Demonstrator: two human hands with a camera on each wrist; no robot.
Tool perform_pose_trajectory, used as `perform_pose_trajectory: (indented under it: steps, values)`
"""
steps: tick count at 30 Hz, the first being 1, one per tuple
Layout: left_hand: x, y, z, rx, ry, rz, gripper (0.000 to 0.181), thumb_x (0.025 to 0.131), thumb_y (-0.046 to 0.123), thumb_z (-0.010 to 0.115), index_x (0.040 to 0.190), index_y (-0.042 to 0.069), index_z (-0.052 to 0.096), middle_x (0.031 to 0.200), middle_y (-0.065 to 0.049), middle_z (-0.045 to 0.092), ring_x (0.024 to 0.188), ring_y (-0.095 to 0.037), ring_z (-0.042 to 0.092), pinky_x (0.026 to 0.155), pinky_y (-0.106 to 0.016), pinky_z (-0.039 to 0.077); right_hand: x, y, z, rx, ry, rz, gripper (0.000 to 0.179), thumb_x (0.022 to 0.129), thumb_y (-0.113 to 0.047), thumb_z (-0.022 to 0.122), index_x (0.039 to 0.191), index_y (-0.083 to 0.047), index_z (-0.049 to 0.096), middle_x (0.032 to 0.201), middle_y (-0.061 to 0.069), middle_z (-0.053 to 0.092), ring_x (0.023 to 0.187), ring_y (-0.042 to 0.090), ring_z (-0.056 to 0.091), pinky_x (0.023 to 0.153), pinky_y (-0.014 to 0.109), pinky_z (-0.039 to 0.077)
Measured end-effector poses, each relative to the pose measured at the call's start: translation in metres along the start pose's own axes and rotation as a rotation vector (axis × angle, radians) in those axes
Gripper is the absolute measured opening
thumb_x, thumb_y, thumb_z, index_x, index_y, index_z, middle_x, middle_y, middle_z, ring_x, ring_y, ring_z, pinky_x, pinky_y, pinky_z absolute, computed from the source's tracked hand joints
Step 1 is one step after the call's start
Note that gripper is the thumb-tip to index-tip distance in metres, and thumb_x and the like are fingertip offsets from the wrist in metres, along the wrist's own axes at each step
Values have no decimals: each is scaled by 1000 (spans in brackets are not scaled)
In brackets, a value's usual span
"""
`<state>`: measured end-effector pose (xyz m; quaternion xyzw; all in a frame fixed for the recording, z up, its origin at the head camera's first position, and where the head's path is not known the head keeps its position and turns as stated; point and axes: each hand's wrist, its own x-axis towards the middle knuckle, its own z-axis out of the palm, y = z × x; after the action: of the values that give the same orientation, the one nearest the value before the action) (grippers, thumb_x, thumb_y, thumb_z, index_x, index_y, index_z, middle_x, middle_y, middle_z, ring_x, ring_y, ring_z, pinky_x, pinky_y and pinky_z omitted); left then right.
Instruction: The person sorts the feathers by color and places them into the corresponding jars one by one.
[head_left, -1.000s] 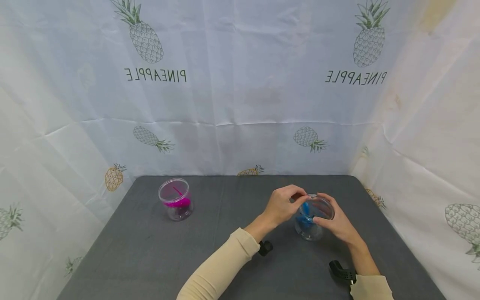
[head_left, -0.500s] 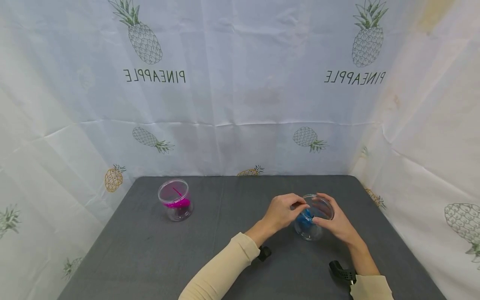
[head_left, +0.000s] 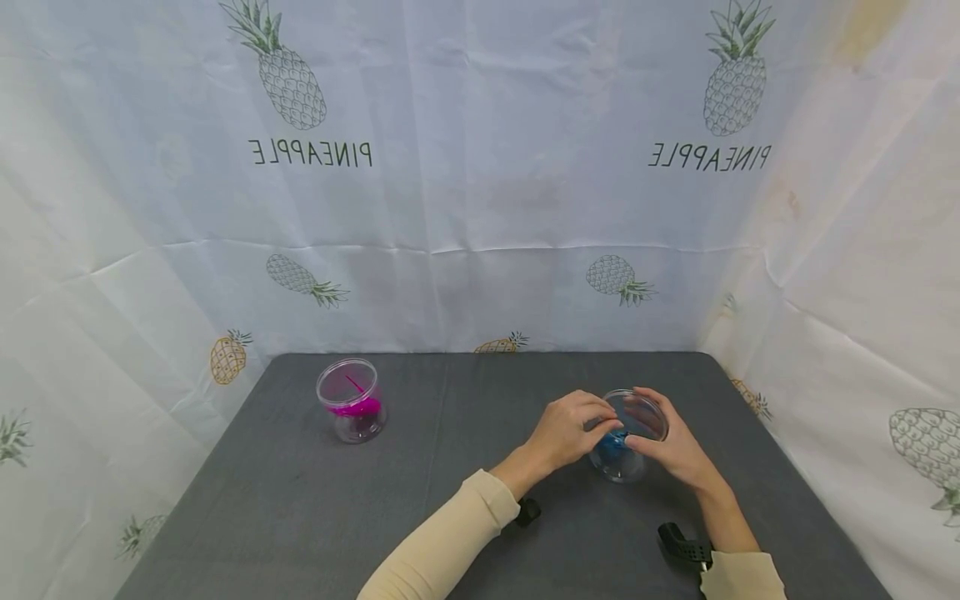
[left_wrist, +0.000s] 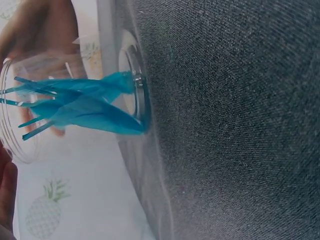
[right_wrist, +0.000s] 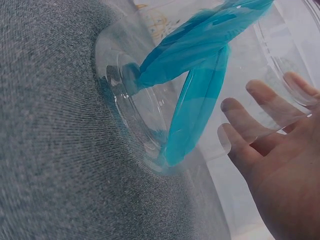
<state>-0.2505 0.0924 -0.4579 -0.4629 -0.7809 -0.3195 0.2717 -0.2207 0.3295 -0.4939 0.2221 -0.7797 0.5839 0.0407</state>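
Note:
A clear plastic jar (head_left: 617, 468) stands on the dark table at the right, holding several blue feathers (left_wrist: 95, 107). Their quills point up toward the jar's mouth, and their vanes reach down to its base in both wrist views. My right hand (head_left: 675, 442) grips the jar at its upper right, thumb on the near side and fingers round the far side. At the left of the rim is my left hand (head_left: 566, 429), fingers bent and thumb close to the index finger. Whether a quill is between those fingertips is hidden.
A second clear jar (head_left: 360, 432) with bright pink feathers (head_left: 358, 407) in it stands at the left back of the table (head_left: 442, 500). White pineapple-print cloth (head_left: 480, 200) hangs behind the table and at both sides.
My left hand has come down from above the rim to its left side, and the blue feather near its fingers has sunk into the jar. My right hand keeps its grip.

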Motion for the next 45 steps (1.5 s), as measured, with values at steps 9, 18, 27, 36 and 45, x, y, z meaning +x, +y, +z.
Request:
perform_pose_trajectory:
  steps: [9,18,27,36,45]
  values:
    - [-3,0,-2,13,-7,5,12,93,21,77,101,12,78,106,0,75,104,-14,67,98,-20,50,-4,2,0,1,11,-6,77,96,6,62,157,1,16,150,33,31,133,4,45,93,18,51]
    - [-18,-12,-18,50,-44,-53,14,95,21,75,106,14,77,109,1,73,106,-14,66,99,-23,50,1,-3,1,-33,15,33,78,97,1,65,158,-3,17,153,30,32,138,13,43,99,19,48]
    - [-40,-23,-42,56,-62,-116,15,98,22,70,110,14,75,114,-1,70,109,-17,65,98,-29,52,9,-11,-1,-206,51,150,88,96,-14,72,161,-3,14,159,28,29,145,51,27,113,36,40]
    - [-58,-29,-58,26,-95,-214,17,102,23,64,111,13,74,117,-2,69,111,-19,63,96,-33,53,20,-17,-4,-275,48,225,97,97,-30,72,163,-5,6,161,29,25,145,51,28,111,66,31]
    - [-74,-35,-69,-12,-121,-355,21,104,26,60,116,14,73,122,-1,67,116,-20,62,96,-39,53,30,-13,-3,-332,97,239,98,98,-36,68,163,-7,1,162,33,18,145,55,25,109,71,30]
